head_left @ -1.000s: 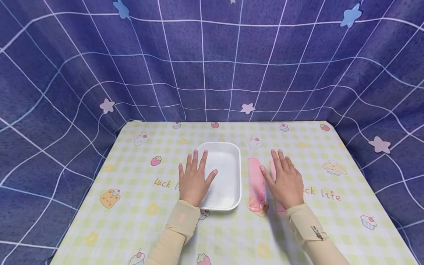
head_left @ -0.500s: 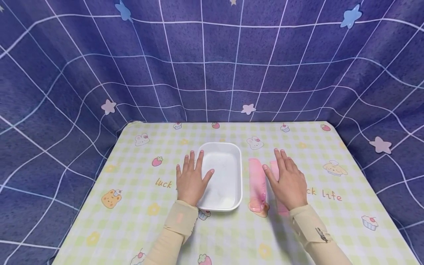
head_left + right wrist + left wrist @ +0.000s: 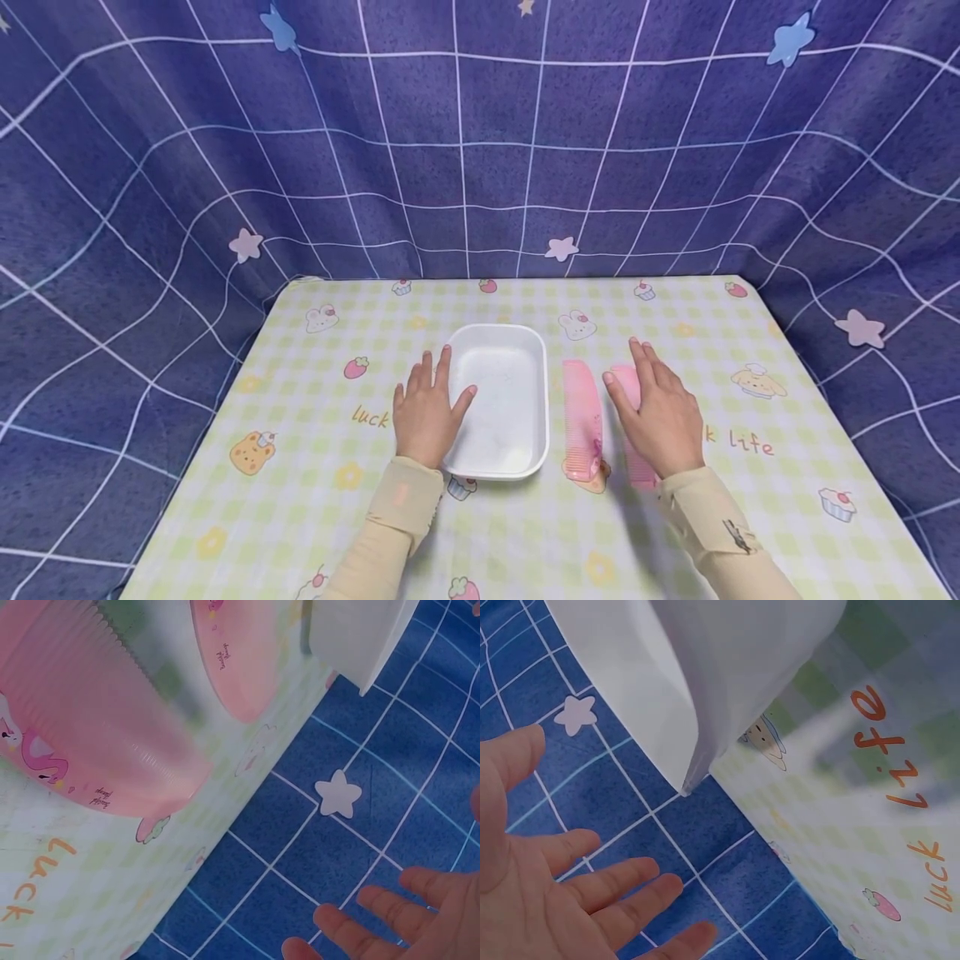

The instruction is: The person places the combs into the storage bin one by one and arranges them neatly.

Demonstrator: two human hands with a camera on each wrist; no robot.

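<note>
In the head view my left hand [image 3: 429, 417] is held with fingers extended at the left side of a white rectangular tray [image 3: 498, 400], overlapping its rim in the picture. The left wrist view shows the same hand [image 3: 577, 892] with nothing in it, apart from the tray [image 3: 765, 660]. My right hand [image 3: 660, 412] hovers with straight fingers over a pink comb [image 3: 641, 467], partly hiding it. A second pink comb [image 3: 581, 417] lies between that hand and the tray. Flamingo prints mark the nearer comb [image 3: 112, 735] in the right wrist view.
A green-and-white checked cloth [image 3: 525, 542] with cartoon prints and lettering covers the table. Behind it and at both sides hangs a blue curtain [image 3: 495, 167] with white grid lines and stars.
Both hands have drifted slightly apart: the left one moved a little left, away from the tray's middle, and the right one a little right. The tray and combs stay in place.
</note>
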